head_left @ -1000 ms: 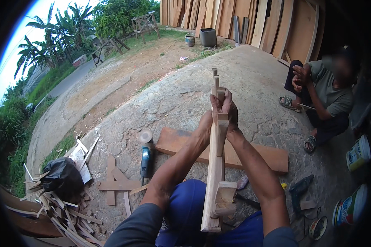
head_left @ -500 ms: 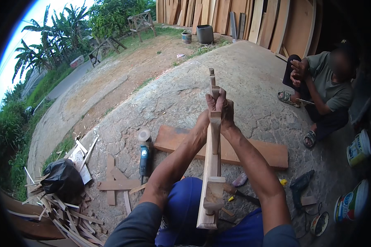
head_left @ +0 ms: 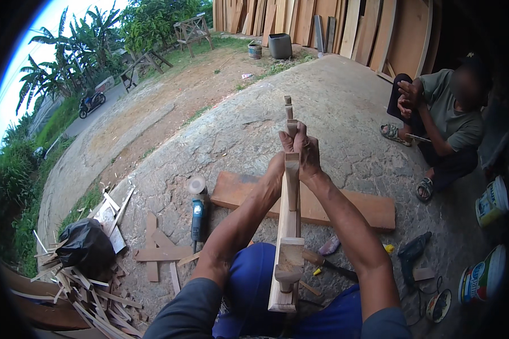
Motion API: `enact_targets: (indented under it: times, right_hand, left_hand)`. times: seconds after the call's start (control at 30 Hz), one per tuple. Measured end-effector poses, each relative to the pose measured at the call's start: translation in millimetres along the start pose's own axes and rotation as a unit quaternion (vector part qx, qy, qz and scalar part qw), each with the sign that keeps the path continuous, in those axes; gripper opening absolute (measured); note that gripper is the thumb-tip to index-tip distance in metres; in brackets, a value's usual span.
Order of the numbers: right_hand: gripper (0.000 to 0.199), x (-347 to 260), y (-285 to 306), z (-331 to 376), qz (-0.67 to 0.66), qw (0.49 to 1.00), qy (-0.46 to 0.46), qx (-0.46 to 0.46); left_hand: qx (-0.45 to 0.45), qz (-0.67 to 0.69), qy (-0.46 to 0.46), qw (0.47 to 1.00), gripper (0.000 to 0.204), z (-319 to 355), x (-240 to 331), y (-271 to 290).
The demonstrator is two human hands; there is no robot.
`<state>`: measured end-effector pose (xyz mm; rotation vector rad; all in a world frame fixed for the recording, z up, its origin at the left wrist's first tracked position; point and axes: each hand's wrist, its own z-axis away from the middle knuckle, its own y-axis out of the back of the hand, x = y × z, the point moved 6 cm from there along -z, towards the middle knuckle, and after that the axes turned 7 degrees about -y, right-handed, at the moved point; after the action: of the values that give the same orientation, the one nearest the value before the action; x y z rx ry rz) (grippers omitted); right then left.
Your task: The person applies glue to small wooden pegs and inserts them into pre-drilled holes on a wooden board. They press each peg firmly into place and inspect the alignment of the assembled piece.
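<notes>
Both arms reach forward around a long, pale wooden workpiece [head_left: 287, 226] with stepped blocks along its top. Its squared near end hangs above my knees, and its narrow far end points away from me. My left hand [head_left: 280, 160] is closed on its far part, with the thumb showing on the left side; the rest of that hand is mostly hidden. My right hand [head_left: 309, 152] wraps the same part from the right, fingers curled. Beneath the workpiece a thick reddish-brown board [head_left: 356, 210] lies on the rough concrete.
An angle grinder [head_left: 197, 219] stands left of the board, near crossed wood strips [head_left: 163, 253]. Offcuts and a black bag [head_left: 85, 248] lie farther left. A wooden-handled tool [head_left: 314, 258] and a drill [head_left: 414, 254] lie right. A person [head_left: 455, 118] sits beyond paint buckets [head_left: 492, 202].
The workpiece's far end and my hands have shifted slightly left, and its near top block shows a little more. A motorbike has appeared on the road at the far left.
</notes>
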<state>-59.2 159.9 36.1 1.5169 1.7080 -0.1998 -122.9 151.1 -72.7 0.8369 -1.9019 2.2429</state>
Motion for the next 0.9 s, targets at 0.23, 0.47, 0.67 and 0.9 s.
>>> enact_targets:
  times: [0.23,0.47,0.67,0.9]
  right_hand:
    - [0.05,15.6,7.0,-1.5,0.034,0.995,-0.038,-0.082]
    - [0.073,4.7,26.0,-17.1,-0.03,0.964,-0.154,-0.213]
    - [0.054,26.9,23.2,-14.5,-0.027,0.976,-0.133,-0.17]
    - [0.052,41.4,7.3,-3.6,-0.03,0.974,-0.138,-0.179]
  left_hand:
    - [0.001,-0.005,-0.025,1.0,0.029,11.4,6.6,-9.4]
    - [0.097,-0.135,0.027,0.986,0.038,28.4,15.6,0.0]
    - [0.085,-0.233,0.011,0.969,0.04,-2.0,2.0,29.0]
    - [0.061,-0.22,0.019,0.973,0.043,-15.9,-8.7,68.1]
